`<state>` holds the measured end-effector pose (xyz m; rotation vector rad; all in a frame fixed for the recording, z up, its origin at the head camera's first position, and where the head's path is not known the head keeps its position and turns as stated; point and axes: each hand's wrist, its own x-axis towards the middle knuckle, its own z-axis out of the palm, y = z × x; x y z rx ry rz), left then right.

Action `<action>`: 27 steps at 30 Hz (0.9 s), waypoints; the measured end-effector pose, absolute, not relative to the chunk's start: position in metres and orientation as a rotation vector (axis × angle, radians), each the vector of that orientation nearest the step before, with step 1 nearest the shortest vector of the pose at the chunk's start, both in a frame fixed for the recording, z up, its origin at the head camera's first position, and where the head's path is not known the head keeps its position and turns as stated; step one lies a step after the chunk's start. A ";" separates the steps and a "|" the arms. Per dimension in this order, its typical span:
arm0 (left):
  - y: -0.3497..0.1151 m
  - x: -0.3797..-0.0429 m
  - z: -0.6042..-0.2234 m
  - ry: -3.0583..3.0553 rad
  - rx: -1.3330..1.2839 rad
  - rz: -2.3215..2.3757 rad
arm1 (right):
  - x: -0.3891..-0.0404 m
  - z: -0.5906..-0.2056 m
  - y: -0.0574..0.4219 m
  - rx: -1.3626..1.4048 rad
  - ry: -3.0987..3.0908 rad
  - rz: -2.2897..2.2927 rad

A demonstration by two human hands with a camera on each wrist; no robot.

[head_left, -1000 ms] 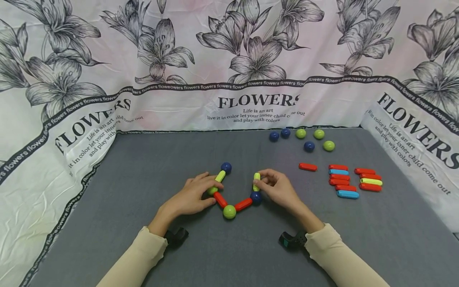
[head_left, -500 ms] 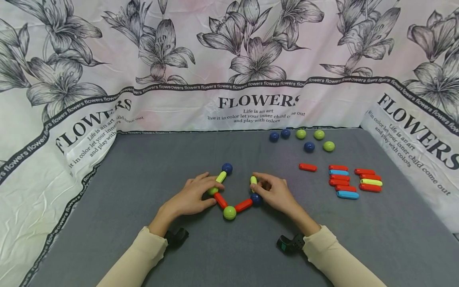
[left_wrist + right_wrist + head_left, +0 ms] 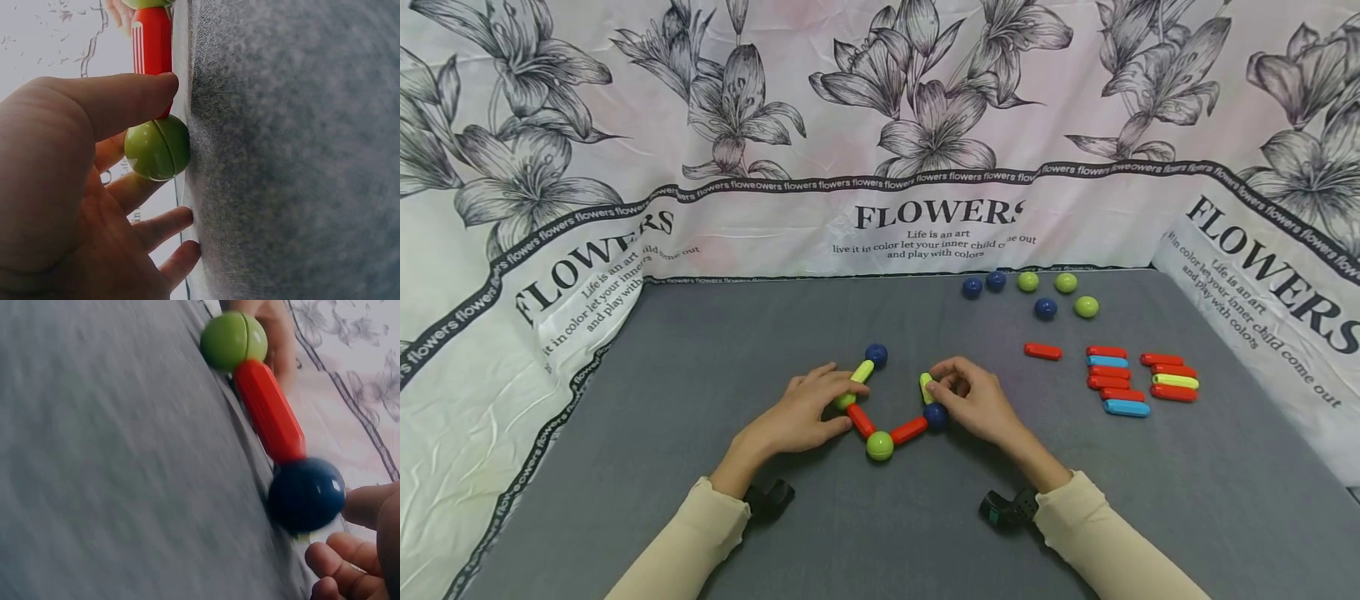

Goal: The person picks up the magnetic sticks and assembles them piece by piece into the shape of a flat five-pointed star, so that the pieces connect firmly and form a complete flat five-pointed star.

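Observation:
A chain of toy building rods and balls lies on the grey tabletop. My left hand [image 3: 797, 408] holds its left side at a green ball [image 3: 157, 147]; the thumb lies across a red rod [image 3: 152, 40] and fingers reach behind the ball. Beyond those fingers, a yellow rod [image 3: 862, 372] ends at a blue ball [image 3: 876, 357]. At the bottom bend sits another green ball [image 3: 880, 446], joined by a second red rod [image 3: 270, 409] to a blue ball [image 3: 306, 495]. My right hand [image 3: 977, 402] pinches a yellow rod [image 3: 927, 387], which touches that blue ball and leans left.
Loose blue balls [image 3: 1046, 308] and green balls [image 3: 1086, 307] lie at the back right. Nearer are a single red rod [image 3: 1042, 352] and two groups of rods, with blue rods [image 3: 1127, 408] and a yellow rod [image 3: 1176, 381] among red ones. Printed floral cloth [image 3: 925, 225] stands behind the table.
My right hand has moved slightly left, swinging the top of its yellow rod leftward while the lower end stays by the blue ball. My left hand has stayed in place.

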<state>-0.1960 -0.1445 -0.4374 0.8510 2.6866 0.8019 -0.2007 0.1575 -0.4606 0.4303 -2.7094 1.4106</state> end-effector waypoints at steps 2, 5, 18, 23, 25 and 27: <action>-0.144 -0.196 -0.437 2.691 0.857 0.802 | -0.203 -0.459 0.163 0.400 -2.688 1.424; -0.144 -0.196 -0.437 2.696 0.854 0.794 | -0.209 -0.458 0.176 0.333 -2.657 1.385; -0.146 -0.196 -0.437 2.701 0.864 0.787 | -0.229 -0.452 0.251 0.011 -2.545 0.826; -0.147 -0.196 -0.436 2.704 0.874 0.786 | -0.228 -0.449 0.266 -0.057 -2.619 0.759; -0.147 -0.196 -0.436 2.704 0.878 0.790 | -0.229 -0.449 0.267 -0.056 -2.639 0.754; -0.147 -0.196 -0.435 2.703 0.882 0.797 | -0.230 -0.448 0.267 -0.056 -2.646 0.762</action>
